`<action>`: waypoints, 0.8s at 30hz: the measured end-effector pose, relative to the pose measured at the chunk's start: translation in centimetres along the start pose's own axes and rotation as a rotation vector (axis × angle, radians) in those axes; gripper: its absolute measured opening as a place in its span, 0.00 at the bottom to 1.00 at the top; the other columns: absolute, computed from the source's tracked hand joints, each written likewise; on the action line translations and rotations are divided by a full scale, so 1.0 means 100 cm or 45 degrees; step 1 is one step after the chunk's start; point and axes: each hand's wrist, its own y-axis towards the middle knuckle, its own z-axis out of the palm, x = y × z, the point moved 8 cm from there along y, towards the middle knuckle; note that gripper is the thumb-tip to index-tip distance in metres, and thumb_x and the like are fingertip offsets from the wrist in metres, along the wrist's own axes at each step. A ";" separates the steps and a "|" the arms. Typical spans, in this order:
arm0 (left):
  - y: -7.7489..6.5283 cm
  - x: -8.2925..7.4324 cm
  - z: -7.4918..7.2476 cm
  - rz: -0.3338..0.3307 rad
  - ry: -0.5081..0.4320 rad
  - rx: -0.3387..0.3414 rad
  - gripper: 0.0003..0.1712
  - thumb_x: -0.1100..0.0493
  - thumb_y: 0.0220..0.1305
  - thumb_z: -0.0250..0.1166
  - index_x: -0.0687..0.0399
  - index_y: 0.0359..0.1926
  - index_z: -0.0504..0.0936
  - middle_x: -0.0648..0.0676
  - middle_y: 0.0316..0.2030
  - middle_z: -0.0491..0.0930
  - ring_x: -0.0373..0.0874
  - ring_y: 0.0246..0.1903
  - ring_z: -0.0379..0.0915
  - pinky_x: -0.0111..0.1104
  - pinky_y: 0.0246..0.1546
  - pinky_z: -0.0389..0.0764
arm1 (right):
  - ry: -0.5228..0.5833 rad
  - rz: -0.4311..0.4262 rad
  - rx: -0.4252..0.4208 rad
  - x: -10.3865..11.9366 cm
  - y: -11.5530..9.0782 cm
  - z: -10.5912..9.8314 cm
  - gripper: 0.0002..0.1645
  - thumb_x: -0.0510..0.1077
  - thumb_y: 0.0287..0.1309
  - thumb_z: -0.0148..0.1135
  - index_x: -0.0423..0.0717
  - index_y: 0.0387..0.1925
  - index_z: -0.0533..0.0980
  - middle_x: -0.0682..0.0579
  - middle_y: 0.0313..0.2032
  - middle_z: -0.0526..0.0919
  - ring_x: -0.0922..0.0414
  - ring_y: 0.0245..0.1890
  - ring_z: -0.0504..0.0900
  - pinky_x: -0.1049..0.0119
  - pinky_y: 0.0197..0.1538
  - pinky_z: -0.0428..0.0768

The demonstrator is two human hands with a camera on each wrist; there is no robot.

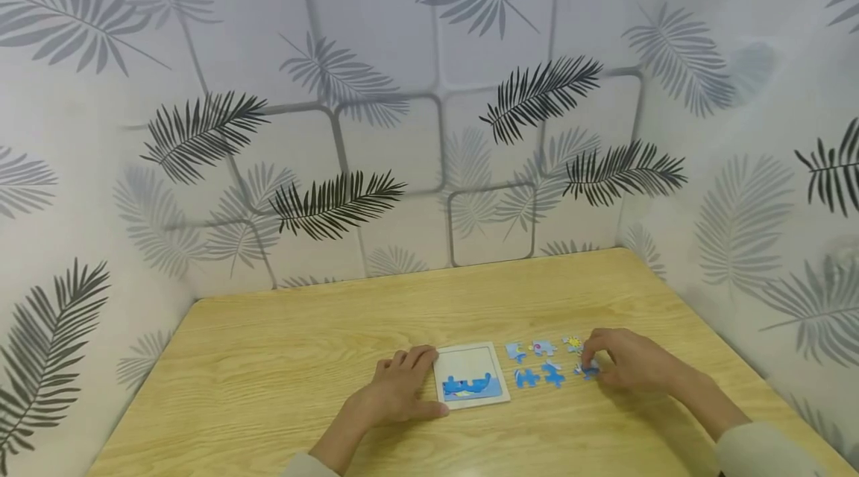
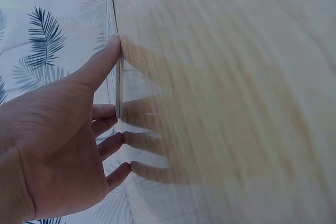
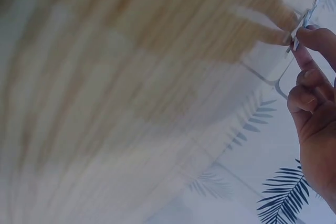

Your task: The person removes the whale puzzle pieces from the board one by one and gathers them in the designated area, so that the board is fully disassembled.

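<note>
In the head view, a square white-framed puzzle board (image 1: 470,354) lies on the table with a blue picture section fitted along its near side. My left hand (image 1: 405,387) holds the board's left side, thumb at the near corner and fingers toward the far corner. The left wrist view shows the board edge-on (image 2: 118,85) against that thumb. Right of the board, my right hand (image 1: 629,361) pinches a blue jigsaw piece (image 1: 588,370) between thumb and forefinger, at table level. The right wrist view shows this pinch, with the piece's face hidden.
Loose jigsaw pieces lie in two rows between board and right hand: a blue piece (image 1: 526,378), another blue piece (image 1: 553,375), a light-blue piece (image 1: 542,348) and a yellow sun piece (image 1: 573,343) among them. A leaf-patterned curtain (image 1: 403,164) surrounds the wooden table (image 1: 282,358).
</note>
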 end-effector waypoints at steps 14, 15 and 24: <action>-0.005 0.003 0.000 -0.004 -0.021 0.013 0.54 0.29 0.66 0.65 0.54 0.79 0.57 0.57 0.78 0.56 0.62 0.74 0.55 0.63 0.68 0.58 | 0.192 -0.236 -0.197 0.034 0.031 -0.011 0.19 0.24 0.55 0.70 0.48 0.42 0.84 0.51 0.43 0.84 0.72 0.21 0.65 0.71 0.25 0.73; -0.005 0.004 0.000 -0.009 -0.017 0.015 0.54 0.29 0.66 0.65 0.54 0.79 0.57 0.56 0.78 0.56 0.61 0.74 0.55 0.63 0.68 0.58 | 0.214 -0.225 -0.158 0.041 0.038 -0.006 0.17 0.26 0.57 0.70 0.48 0.44 0.84 0.50 0.43 0.85 0.72 0.21 0.66 0.71 0.26 0.74; -0.002 0.003 -0.002 0.012 0.047 -0.030 0.53 0.28 0.66 0.64 0.52 0.79 0.58 0.56 0.78 0.58 0.60 0.73 0.58 0.63 0.66 0.62 | 0.385 -0.205 0.198 0.109 0.096 0.056 0.24 0.27 0.60 0.66 0.41 0.57 0.80 0.44 0.51 0.84 0.67 0.26 0.74 0.70 0.34 0.80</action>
